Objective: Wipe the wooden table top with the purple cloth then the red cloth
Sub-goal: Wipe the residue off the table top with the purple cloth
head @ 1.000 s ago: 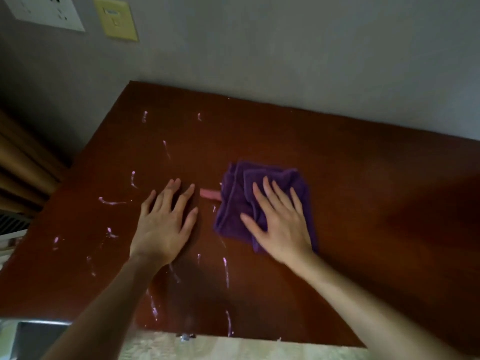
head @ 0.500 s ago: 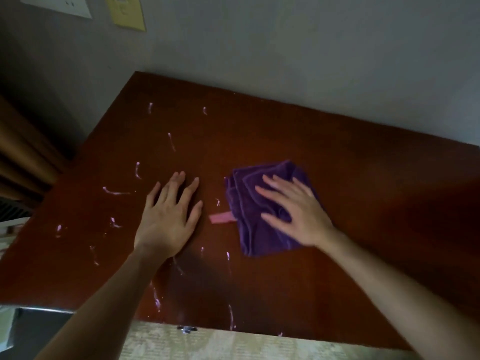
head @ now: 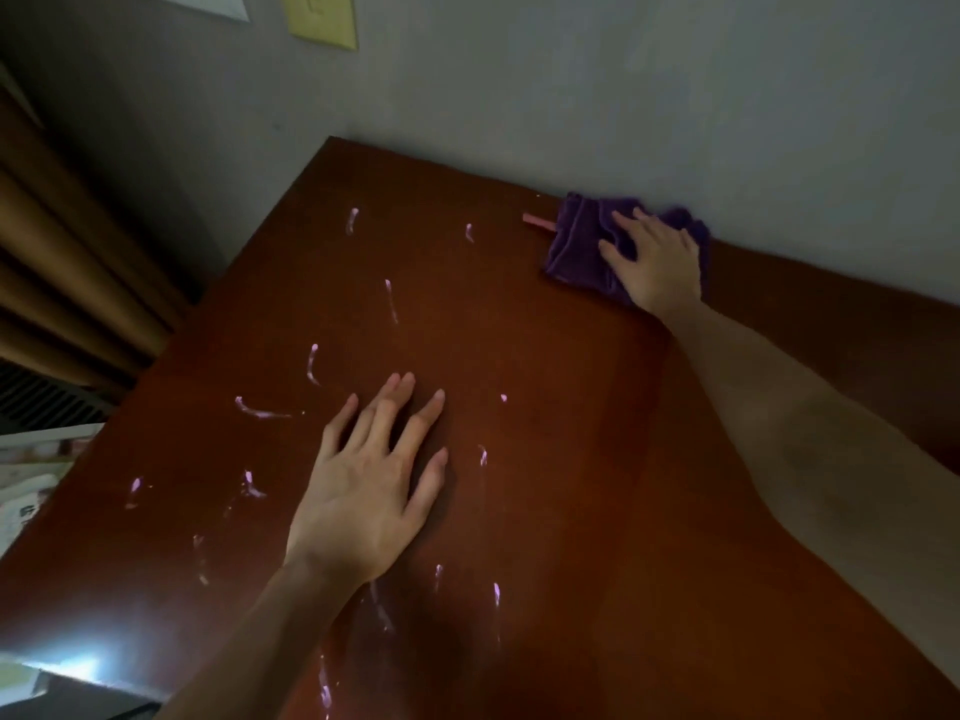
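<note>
The dark reddish wooden table top [head: 571, 459] fills the view, marked with several pale pink streaks [head: 311, 363] on its left and middle. A folded purple cloth [head: 582, 246] lies at the far edge against the wall. My right hand [head: 654, 265] presses flat on the cloth with fingers spread. A small pink tag [head: 537, 221] sticks out on the cloth's left side. My left hand [head: 374, 485] rests flat on the table near the middle, fingers spread, holding nothing. No red cloth is in view.
A grey wall [head: 571, 85] runs along the table's far edge, with a yellow plate [head: 322, 18] high up. Brown curtains [head: 62, 283] hang to the left. The table's left edge drops off toward papers [head: 26, 491] below.
My right hand has pushed the purple cloth away from the table's middle to the far edge by the wall. My left hand has stayed flat in place.
</note>
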